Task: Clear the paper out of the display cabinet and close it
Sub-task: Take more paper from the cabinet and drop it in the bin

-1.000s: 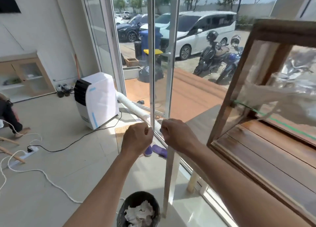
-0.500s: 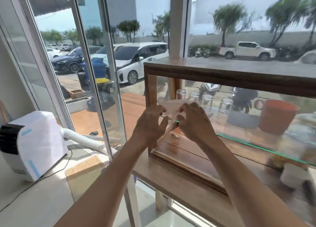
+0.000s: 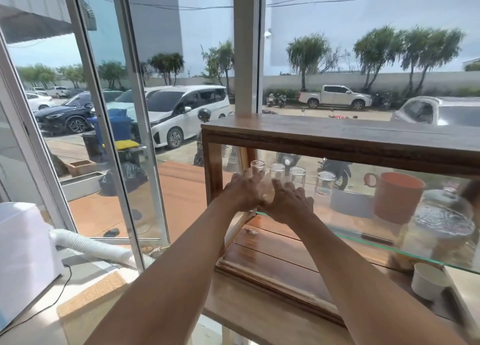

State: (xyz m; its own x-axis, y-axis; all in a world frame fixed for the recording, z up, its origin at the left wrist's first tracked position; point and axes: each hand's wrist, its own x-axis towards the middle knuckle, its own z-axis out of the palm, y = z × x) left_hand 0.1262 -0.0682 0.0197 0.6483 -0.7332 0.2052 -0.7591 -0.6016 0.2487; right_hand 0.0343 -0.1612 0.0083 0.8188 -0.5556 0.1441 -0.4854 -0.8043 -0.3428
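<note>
Tall glass windows with parked cars beyond back a wooden worktop (image 3: pixel 249 316) carrying a wood-framed glass display cabinet (image 3: pixel 337 139). Both hands reach into its left end at the glass shelf (image 3: pixel 376 243): left hand (image 3: pixel 244 191) and right hand (image 3: pixel 288 201) touch, fingers spread, each grip loose on nothing visible. Paper between them cannot be made out. Upturned clear drinking glasses (image 3: pixel 324 186) stand just behind.

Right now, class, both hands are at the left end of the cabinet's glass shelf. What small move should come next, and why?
Probably close both hands on whatever lies at that end of the glass shelf and draw it out past the glasses. The hands are spread there, fingers forward, near the glasses; blur hides whether paper lies under them.
</note>
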